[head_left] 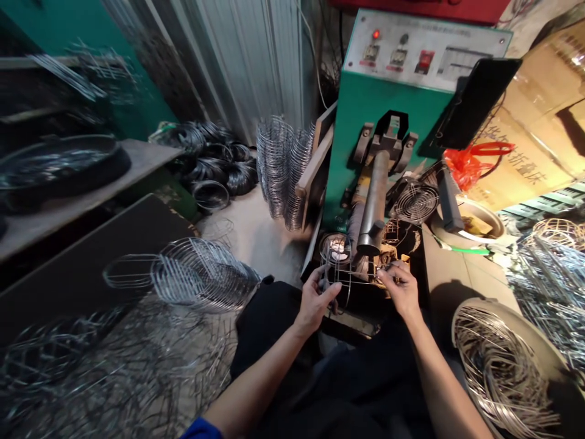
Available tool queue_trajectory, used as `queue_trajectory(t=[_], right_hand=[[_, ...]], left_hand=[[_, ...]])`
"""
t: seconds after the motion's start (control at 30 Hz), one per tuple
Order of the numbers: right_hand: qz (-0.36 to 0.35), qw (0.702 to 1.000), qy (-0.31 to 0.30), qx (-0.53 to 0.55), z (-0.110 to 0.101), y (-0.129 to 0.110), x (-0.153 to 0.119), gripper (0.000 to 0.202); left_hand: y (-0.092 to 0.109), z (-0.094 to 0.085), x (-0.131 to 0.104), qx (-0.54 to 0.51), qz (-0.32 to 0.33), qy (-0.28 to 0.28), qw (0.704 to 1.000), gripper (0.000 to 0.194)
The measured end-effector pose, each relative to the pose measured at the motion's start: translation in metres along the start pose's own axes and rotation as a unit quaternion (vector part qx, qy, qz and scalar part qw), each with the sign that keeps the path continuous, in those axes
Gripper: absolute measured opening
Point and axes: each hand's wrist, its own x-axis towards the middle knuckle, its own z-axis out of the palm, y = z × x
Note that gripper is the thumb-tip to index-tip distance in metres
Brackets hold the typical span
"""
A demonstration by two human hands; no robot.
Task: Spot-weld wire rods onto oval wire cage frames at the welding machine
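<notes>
In the head view, my left hand (317, 297) is closed around one side of a wire frame (350, 296) made of thin bent metal wire. At the frame's right end my right hand (400, 286) pinches with thumb and fingers; a straight wire runs between the two hands. Just above them is the thick metal cylinder (375, 198) of a green machine (361, 100), with a short stub at its lower end. Behind my left hand a round metal dish (337, 247) shows a bright patch. My fingertips partly cover the frame.
Stacked wire hoops (205, 274) lie to my left, and taller stacks (278, 164) lean by a wooden board (315, 161). Loose wires cover the floor at left. A basin (491, 308) of bent wires stands at right, near a phone (479, 100) and a cardboard box (539, 122).
</notes>
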Motion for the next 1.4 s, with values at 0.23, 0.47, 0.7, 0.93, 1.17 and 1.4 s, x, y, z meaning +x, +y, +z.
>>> queue_trajectory(t=[0.23,0.47,0.7,0.93,1.17,1.4], right_hand=[[0.011,1.000,-0.001,-0.003,0.001,0.001,0.007,0.045],[0.009,1.000,0.002,0.007,-0.001,0.011,0.008,0.042],[0.003,1.000,0.009,0.005,0.000,0.016,0.009,0.043],[-0.001,1.000,0.021,0.006,0.002,0.014,0.013,0.042],[0.005,1.000,0.022,-0.004,-0.001,0.008,0.011,0.042],[0.077,0.994,0.067,-0.036,-0.030,0.031,-0.053,0.060]], left_hand=[[0.000,0.004,0.007,-0.003,0.015,0.007,1.000,0.067],[-0.001,0.009,0.010,-0.004,0.020,0.014,1.000,0.063],[-0.001,0.011,0.014,-0.003,0.020,0.031,0.999,0.070],[-0.001,0.009,0.021,0.003,0.019,0.018,1.000,0.069],[0.004,0.009,0.020,0.013,0.022,0.004,1.000,0.065],[0.005,0.012,-0.028,-0.032,-0.027,0.029,0.999,0.076]])
